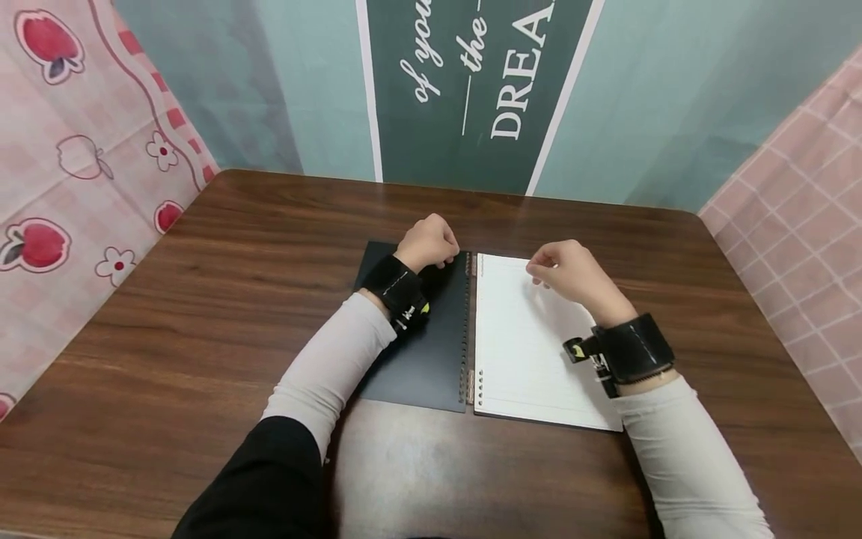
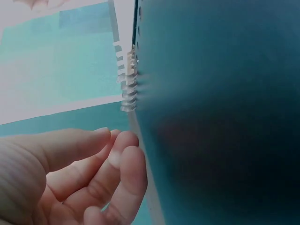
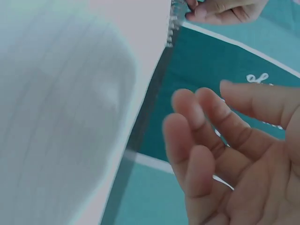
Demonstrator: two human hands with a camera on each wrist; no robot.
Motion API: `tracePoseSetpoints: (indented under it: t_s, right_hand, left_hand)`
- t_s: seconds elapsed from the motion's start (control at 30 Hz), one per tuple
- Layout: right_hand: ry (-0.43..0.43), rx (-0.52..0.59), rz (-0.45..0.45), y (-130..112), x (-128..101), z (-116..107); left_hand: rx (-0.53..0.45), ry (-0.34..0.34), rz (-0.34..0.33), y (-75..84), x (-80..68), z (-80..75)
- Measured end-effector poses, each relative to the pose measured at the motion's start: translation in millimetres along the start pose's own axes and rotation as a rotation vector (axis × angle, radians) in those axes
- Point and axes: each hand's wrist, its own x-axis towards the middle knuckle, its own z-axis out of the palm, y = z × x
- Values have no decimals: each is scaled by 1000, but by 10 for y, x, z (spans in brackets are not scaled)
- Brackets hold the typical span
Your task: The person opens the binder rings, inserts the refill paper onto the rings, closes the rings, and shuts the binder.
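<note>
An open ring-bound notebook lies on the wooden table point(image 1: 202, 314), with its black cover point(image 1: 424, 352) on the left and a lined white page point(image 1: 525, 352) on the right. My left hand point(image 1: 431, 241) rests at the cover's top edge, beside the binding rings point(image 1: 469, 329). The left wrist view shows this left hand point(image 2: 93, 173) loosely curled next to the rings point(image 2: 129, 79), with nothing between its fingers. My right hand point(image 1: 562, 269) hovers over the top of the page. The right wrist view shows the right hand point(image 3: 220, 150) relaxed and holding nothing.
The notebook sits mid-table, with bare wood on every side. A green banner point(image 1: 485, 82) with white lettering hangs behind the far edge. Pink patterned cloth point(image 1: 60, 187) stands to the left and pink checked cloth point(image 1: 808, 224) to the right. Both forearms wear black wrist straps.
</note>
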Motion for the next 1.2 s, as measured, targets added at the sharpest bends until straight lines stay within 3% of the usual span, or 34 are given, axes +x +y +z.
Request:
tracePoseSetpoints:
  t_s: [0.23, 0.5, 0.9, 1.2]
  right_hand:
    - [5, 184, 88, -94, 287, 153]
    - [-41, 324, 155, -123, 550, 291]
    - [-141, 396, 200, -111, 665, 302]
    - [-178, 306, 143, -140, 709, 381]
  left_hand:
    - [-12, 11, -55, -13, 76, 84]
    - [-22, 7, -59, 8, 111, 126]
    - [7, 16, -74, 81, 142, 137]
    - [27, 0, -119, 74, 120, 172]
